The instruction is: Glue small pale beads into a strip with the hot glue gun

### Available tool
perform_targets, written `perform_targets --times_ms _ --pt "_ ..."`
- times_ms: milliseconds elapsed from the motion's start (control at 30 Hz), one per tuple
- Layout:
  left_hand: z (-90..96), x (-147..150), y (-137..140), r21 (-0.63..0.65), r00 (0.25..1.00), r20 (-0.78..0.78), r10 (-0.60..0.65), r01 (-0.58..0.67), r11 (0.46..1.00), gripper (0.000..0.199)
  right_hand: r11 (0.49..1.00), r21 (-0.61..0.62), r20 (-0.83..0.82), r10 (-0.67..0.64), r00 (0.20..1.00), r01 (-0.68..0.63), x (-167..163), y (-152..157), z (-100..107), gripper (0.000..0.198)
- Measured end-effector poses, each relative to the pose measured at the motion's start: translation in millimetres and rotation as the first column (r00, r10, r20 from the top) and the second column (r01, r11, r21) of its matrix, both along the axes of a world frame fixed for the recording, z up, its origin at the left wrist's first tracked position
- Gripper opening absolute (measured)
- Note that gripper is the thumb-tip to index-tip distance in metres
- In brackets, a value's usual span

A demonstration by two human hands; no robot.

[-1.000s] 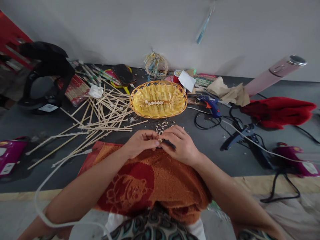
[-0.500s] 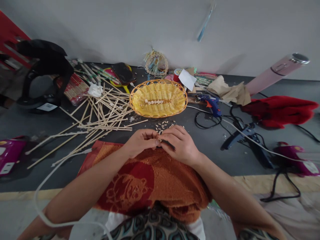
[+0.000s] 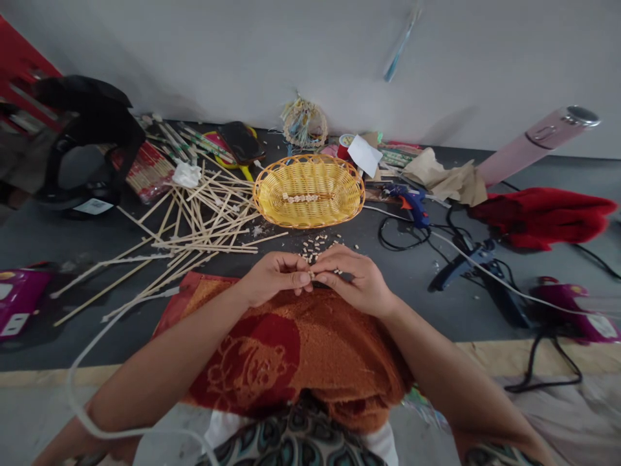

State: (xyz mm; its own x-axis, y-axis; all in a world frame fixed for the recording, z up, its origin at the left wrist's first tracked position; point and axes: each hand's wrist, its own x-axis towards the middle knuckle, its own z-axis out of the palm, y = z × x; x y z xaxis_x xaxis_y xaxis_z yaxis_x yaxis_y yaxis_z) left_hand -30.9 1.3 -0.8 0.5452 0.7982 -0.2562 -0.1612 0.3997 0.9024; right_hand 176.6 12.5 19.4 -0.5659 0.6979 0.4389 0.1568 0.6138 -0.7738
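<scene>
Grey wall (image 3: 233, 58) runs behind the far edge of your dark tabletop (image 3: 417, 317); an orange towel (image 3: 349, 356) hangs over the near edge, abt midway along.

Your L hand (image 3: 272, 279) has thumb + forefinger pinched nearly closed on a small pale pc (image 3: 312, 275). Your R hand (image 3: 361, 279) has come round: thumb now reaches out under the forefinger, tips right up against the same pc, only a narrow gap btwn thumb & finger. Can't tell if the R tips actually grip it. Pc sits btwn both sets of fingertips, above the towel's far side, toward the tabletop's near edge.

What's changed: half a sec ago a dark strip showed across your R thumb; now it's out of sight, prob. hidden by your fingers. Means both hands are working the pc from opp. sides, L looking like the steadier hold.

Loose short bits (image 3: 316, 242) are scattered just beyond your fingertips, w/ the yellow basket (image 3: 339, 210) behind them, nearer the far edge; a beaded strip (image 3: 301, 198) lies in it.

Long sticks (image 3: 208, 213) are heaped twd the L edge. To the R: blue glue gun (image 3: 411, 204), blue-handled tool (image 3: 453, 270), then a red cloth (image 3: 548, 217) nr the R edge.
</scene>
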Motion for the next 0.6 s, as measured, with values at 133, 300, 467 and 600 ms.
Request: perform_targets --times_ms 133,300,467,600 --pt "-1.0 -0.6 0.1 0.006 0.999 -0.02 -0.033 0.034 0.999 0.029 0.997 -0.073 -0.052 0.026 0.998 -0.03 -1.6 0.6 -1.2 0.013" --pt "-0.7 -0.5 -0.4 0.011 0.999 -0.029 -0.037 0.037 0.999 0.031 0.999 -0.03 -0.017 0.017 1.0 -0.017 -3.5 -0.4 -2.1 0.013" --pt "-1.5 -0.1 -0.5 0.011 0.999 -0.03 -0.022 0.022 1.0 0.03 1.0 -0.014 -0.029 0.0 1.0 -0.001 -6.1 -2.1 -3.6 0.011" --pt "-1.2 1.1 0.4 0.0 1.0 -0.023 0.0 0.0 1.0 0.03 1.0 -0.017 -0.047 -0.017 0.999 0.016 -8.0 -2.5 -5.8 0.011"
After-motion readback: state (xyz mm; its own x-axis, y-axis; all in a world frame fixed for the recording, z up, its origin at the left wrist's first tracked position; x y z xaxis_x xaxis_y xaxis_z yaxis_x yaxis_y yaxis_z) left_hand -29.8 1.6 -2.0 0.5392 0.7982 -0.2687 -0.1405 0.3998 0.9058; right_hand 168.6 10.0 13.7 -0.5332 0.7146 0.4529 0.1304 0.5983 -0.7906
